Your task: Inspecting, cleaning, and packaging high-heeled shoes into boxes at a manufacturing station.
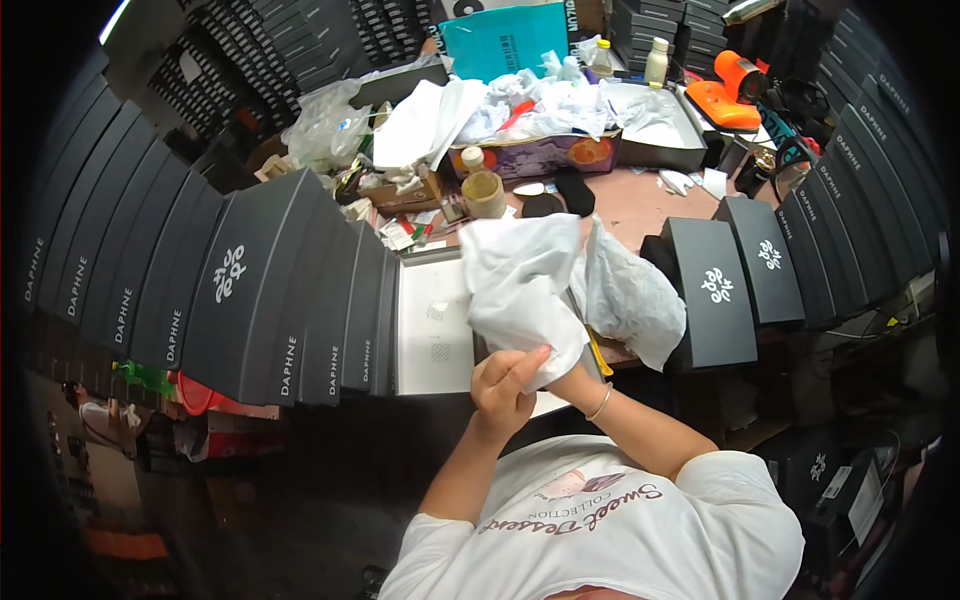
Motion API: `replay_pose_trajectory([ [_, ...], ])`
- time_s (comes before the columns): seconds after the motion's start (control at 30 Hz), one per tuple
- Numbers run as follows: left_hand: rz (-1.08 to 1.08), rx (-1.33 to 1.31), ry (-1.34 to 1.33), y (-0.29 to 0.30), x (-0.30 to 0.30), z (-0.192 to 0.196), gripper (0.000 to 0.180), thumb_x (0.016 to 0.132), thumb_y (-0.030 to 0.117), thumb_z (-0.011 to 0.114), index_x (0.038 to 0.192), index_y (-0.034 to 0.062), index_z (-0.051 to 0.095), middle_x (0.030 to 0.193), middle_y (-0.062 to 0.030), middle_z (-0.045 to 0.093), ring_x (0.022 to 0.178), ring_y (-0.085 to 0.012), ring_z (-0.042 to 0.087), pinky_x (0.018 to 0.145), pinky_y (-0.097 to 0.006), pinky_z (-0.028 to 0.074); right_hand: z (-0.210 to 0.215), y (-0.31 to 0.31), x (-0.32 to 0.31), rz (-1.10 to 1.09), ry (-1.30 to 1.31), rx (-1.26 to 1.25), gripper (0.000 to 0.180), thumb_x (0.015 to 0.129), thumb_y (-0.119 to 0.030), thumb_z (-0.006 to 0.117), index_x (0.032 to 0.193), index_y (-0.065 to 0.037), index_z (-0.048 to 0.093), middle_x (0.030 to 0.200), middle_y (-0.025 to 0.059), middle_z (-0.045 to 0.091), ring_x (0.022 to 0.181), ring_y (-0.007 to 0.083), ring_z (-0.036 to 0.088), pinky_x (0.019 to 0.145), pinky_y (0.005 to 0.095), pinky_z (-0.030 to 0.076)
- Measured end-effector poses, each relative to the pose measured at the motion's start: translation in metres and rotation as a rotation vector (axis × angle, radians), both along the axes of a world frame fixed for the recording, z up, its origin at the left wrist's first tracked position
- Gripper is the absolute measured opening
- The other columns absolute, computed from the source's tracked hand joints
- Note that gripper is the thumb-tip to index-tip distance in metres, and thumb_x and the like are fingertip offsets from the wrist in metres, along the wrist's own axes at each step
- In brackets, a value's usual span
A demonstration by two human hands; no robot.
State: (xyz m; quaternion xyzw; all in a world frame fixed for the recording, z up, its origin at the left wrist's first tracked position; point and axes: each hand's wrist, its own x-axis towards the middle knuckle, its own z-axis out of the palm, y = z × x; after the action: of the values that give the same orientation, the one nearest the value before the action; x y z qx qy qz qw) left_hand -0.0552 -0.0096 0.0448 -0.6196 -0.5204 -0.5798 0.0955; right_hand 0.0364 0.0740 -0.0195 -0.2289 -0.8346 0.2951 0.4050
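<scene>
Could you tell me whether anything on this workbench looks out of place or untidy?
Yes: crumpled white paper and plastic bags are heaped loosely over the patterned box at the back, spilling past its edges. The black boxes stand in neat rows.

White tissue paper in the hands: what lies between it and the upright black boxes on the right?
In the head view, a crumpled clear plastic bag lies between the white tissue paper and black boxes.

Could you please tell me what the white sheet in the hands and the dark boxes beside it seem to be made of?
White sheet: probably thin tissue paper or soft non-woven wrap, matte, crumpling into soft folds in the left hand. Dark boxes: likely rigid cardboard, matte charcoal, with sharp straight edges.
</scene>
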Motion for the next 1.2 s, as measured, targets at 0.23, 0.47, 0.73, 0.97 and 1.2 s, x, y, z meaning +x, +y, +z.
replay_pose_trajectory([
  [0.23,-0.209,-0.058,0.019,-0.021,0.019,-0.018,0.038,0.063,-0.008,0.060,0.097,0.0024,0.071,0.074,-0.0069,0.060,0.058,-0.0203,0.057,0.050,-0.028,0.045,0.038,0.025,0.009,0.423,0.129,-0.601,0.039,0.081,-0.015,0.060,0.118,-0.002,0.056,0.120,0.0177,0.056,0.115,0.0303,0.050,0.100,0.0364,0.037],
  [0.47,0.301,-0.146,-0.394,-0.005,-0.022,-0.022,0.017,0.089,0.014,0.064,0.099,0.0004,0.066,0.077,-0.0044,0.057,0.062,-0.0113,0.050,0.051,-0.025,0.039,0.024,0.079,-0.023,0.484,-0.252,0.207,0.019,0.086,-0.018,0.059,0.096,-0.002,0.063,0.094,0.0192,0.063,0.090,0.0380,0.056,0.079,0.0440,0.045],
  [0.73,0.164,-0.066,-0.729,-0.003,-0.048,0.010,0.013,0.090,0.004,0.061,0.098,-0.0041,0.066,0.085,-0.0012,0.058,0.072,-0.0068,0.049,0.064,-0.021,0.040,0.161,0.036,0.055,0.491,-0.362,0.503,0.022,0.081,-0.024,0.065,0.080,-0.002,0.062,0.097,0.0134,0.062,0.092,0.0278,0.062,0.078,0.0384,0.049],
  [0.97,0.082,-0.179,-0.437,-0.007,-0.039,0.023,0.009,0.086,0.002,0.066,0.094,-0.0010,0.067,0.086,-0.0045,0.054,0.073,-0.0110,0.050,0.064,-0.022,0.041,0.112,0.037,0.079,0.124,-0.008,0.796,0.021,0.061,-0.018,0.074,0.075,-0.008,0.061,0.130,0.0139,0.051,0.121,0.0303,0.047,0.101,0.0449,0.038],
  [1.2,-0.054,-0.060,-0.315,-0.011,-0.017,0.035,0.031,0.086,0.023,0.068,0.101,-0.0035,0.060,0.107,-0.0121,0.055,0.082,-0.0195,0.056,0.072,-0.030,0.046,0.101,0.033,0.022,0.541,0.144,-0.262,0.014,0.082,-0.009,0.067,0.092,-0.001,0.061,0.093,0.0061,0.060,0.086,0.0140,0.059,0.075,0.0294,0.047],
])
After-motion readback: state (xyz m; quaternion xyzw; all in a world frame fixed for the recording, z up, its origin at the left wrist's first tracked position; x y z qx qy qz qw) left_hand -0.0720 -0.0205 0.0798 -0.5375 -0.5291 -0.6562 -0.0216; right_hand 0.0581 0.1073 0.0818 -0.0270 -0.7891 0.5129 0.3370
